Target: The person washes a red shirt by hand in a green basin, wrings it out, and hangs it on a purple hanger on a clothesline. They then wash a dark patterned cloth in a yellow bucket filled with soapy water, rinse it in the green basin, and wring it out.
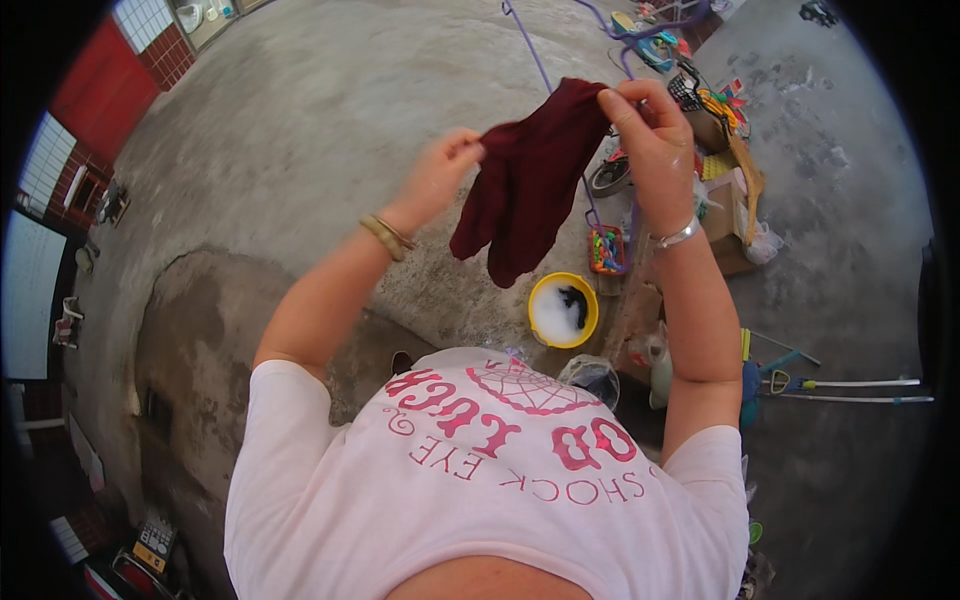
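A dark maroon cloth garment (529, 172), its exact kind unclear, hangs stretched between my two hands in front of me. My left hand (450, 169) pinches its left upper corner and looks slightly blurred. At its upper right corner, my right hand (652, 139) grips the fabric between thumb and fingers. Two lobes of the cloth dangle below. Behind my right hand stands a purple metal drying rack (531, 45), partly hidden by the cloth and hand. Beneath the garment, a yellow basin (532, 319) on the ground holds white suds and a dark item.
A red basket (621, 259) of colourful clothes pegs sits beyond the basin. A clear bucket or bag-lined container (592, 379) is close to my body. At right are a cardboard box (720, 217), a child's bicycle wheel (610, 176) and long-handled poles (862, 384).
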